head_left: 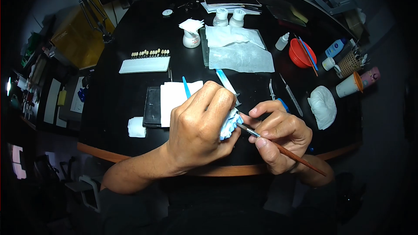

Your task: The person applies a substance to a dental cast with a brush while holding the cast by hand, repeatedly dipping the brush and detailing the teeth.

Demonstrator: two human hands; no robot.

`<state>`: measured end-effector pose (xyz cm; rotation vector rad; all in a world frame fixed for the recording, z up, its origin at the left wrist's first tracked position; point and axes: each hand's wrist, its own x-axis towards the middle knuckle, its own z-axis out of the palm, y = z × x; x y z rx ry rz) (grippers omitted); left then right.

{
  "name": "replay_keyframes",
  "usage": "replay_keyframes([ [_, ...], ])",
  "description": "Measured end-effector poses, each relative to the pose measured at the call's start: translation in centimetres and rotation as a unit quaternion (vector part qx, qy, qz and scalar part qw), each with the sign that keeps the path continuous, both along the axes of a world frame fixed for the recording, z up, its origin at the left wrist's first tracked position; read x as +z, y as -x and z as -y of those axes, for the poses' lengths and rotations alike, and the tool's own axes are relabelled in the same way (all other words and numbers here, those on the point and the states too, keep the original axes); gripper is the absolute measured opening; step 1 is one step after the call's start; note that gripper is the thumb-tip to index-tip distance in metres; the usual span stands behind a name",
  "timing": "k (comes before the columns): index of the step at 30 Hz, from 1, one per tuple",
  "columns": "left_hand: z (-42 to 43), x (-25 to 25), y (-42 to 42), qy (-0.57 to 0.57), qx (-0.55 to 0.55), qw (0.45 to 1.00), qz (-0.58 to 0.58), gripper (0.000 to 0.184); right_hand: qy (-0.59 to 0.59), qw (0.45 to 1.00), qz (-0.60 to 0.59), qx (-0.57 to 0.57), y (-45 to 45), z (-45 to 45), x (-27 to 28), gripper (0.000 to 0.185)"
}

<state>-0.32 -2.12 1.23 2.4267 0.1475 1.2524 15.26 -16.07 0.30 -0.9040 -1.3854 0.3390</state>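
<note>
My left hand (202, 124) is closed around a light blue and white dental model (230, 125), its knuckles facing up. In my right hand (283, 135), a thin brush (287, 153) with a reddish-brown handle is pinched between thumb and fingers. The brush's dark tip meets the model's right side. Under my left hand, a white paper (173, 100) lies on a black slab (152, 104). A blue stick (186, 88) and a blue-and-white syringe (224, 82) are just beyond that hand, both partly hidden.
A tooth shade guide (145, 64) lies at left, a tissue-topped jar (191, 39) behind. White sheets (239, 56) cover a glass plate. At right are a red bowl (300, 54), metal tools (291, 95), crumpled tissue (323, 108) and a cup (348, 86). The wooden table edge (230, 170) runs nearest me.
</note>
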Motion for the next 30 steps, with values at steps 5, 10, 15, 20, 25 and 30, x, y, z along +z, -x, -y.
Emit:
replay_keyframes([
  [5,0.0,0.0,-0.1,0.007,-0.004,1.0,0.004,0.04,0.019,0.998,-0.048,0.032,-0.2,-0.2,0.0,0.014],
  [10,0.1,0.4,0.1,0.031,-0.007,0.999,-0.02,0.038,0.051,0.989,-0.118,0.069,-0.4,-0.4,0.0,0.013],
  [15,0.2,0.6,0.2,0.067,-0.011,0.997,-0.041,0.04,0.094,0.974,-0.175,0.113,-1.0,-0.5,0.0,0.014],
  [20,0.2,0.8,0.3,0.079,-0.01,0.995,-0.055,0.038,0.106,0.973,-0.173,0.111,-0.9,-0.3,0.0,0.014],
  [25,-0.1,0.4,0.0,0.053,-0.009,0.998,-0.033,0.036,0.097,0.974,-0.174,0.106,-0.8,-0.2,0.1,0.014],
  [30,0.2,1.0,0.2,0.115,-0.018,0.992,-0.043,0.039,0.058,0.988,-0.133,0.058,-0.3,0.1,1.0,0.016],
])
